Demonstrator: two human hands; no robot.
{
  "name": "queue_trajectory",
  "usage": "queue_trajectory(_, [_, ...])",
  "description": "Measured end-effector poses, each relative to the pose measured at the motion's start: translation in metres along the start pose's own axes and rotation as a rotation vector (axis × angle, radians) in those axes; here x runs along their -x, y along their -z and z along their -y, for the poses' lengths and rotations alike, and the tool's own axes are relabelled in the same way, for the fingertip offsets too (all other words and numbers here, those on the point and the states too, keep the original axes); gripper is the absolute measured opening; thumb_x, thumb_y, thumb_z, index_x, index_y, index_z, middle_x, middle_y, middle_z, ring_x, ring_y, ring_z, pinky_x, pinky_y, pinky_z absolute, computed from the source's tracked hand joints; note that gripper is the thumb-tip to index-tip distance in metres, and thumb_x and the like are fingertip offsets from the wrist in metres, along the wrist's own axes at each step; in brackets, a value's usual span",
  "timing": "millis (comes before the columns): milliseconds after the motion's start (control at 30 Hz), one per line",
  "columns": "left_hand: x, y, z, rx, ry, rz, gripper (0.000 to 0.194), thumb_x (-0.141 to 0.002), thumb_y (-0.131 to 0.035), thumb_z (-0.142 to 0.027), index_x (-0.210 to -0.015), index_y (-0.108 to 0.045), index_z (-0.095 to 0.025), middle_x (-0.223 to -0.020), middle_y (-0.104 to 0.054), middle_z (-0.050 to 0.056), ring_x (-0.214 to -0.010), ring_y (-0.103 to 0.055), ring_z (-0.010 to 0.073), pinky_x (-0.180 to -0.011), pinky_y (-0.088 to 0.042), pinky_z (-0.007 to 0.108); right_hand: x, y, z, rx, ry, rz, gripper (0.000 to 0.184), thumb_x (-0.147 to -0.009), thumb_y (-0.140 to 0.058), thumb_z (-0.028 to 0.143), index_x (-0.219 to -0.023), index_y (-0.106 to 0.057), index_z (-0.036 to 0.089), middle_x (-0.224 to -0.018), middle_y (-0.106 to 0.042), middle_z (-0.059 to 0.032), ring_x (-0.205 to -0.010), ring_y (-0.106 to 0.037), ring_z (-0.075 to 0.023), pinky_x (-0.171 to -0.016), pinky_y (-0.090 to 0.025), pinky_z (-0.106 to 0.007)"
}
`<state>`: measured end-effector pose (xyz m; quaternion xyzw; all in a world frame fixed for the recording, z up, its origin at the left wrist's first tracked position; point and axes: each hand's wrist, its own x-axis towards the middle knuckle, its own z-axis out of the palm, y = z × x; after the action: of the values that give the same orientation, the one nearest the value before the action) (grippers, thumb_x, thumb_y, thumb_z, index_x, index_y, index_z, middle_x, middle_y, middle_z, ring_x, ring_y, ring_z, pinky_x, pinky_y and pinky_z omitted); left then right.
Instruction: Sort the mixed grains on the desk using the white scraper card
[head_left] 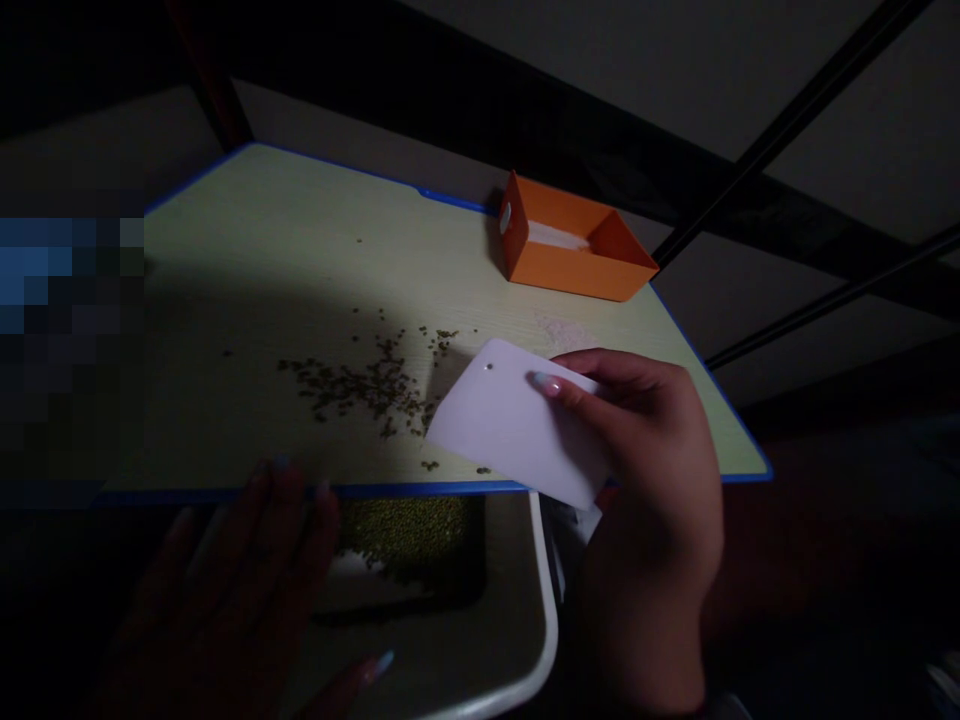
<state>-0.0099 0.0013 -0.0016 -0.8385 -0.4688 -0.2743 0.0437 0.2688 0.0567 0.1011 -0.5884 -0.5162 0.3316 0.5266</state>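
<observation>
My right hand [637, 430] pinches a flat white plastic scraper [510, 420] between thumb and fingers, tilted over the front of the table. A small greenish speck shows near its upper corner. Loose mung beans [375, 385] lie scattered on the tabletop just left of the scraper. In deep shadow at the lower left, my left hand [247, 580] has its fingers spread and looks to hold nothing; its fingertips are at the table's front edge. Below that edge, a white-rimmed tub [547, 600] contains a heap of mung beans [420, 530]. The hand hides the tub's left part.
The pale table [225, 250] has a blue edge strip. An orange open box [570, 275] with something pale inside stands at the back right. A patch of pinkish-white bits [566, 332] lies in front of it. Dark panels rise behind the table.
</observation>
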Motion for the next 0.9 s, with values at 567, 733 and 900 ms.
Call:
queue_trajectory(567, [-0.002,0.003,-0.003,-0.019,0.000,0.013,0.088,-0.085,-0.036,-0.074,-0.155,-0.018,-0.025,-0.170,-0.009,-0.003,-0.157,-0.014,0.0173,-0.130,-0.005,0.041,0.003,0.000,0.002,-0.075,-0.022,0.138,0.005,-0.075,-0.084,0.024,-0.076,-0.081,0.028,-0.066,-0.072,0.0056,-0.053,-0.054,-0.0053,-0.044,-0.036,-0.016])
queue_trajectory(733, [0.001,0.002,-0.003,-0.011,0.007,0.003,0.090,-0.083,-0.037,-0.076,-0.155,-0.021,-0.026,-0.169,-0.014,-0.003,-0.157,-0.017,0.0168,-0.130,-0.005,0.040,0.009,0.017,0.006,-0.038,-0.034,-0.131,0.007,-0.072,-0.085,0.024,-0.074,-0.080,0.027,-0.067,-0.073,0.0037,-0.053,-0.056,-0.0069,-0.042,-0.035,-0.016])
queue_trajectory(900, [0.000,0.001,0.000,-0.007,-0.015,-0.001,0.092,-0.082,-0.037,-0.077,-0.155,-0.019,-0.024,-0.170,-0.010,-0.004,-0.157,-0.013,0.0163,-0.130,-0.002,0.039,0.013,0.030,0.008,0.091,-0.114,-0.360,0.019,-0.068,-0.087,0.036,-0.078,-0.078,0.023,-0.066,-0.070,0.0009,-0.050,-0.055,-0.0109,-0.039,-0.034,-0.021])
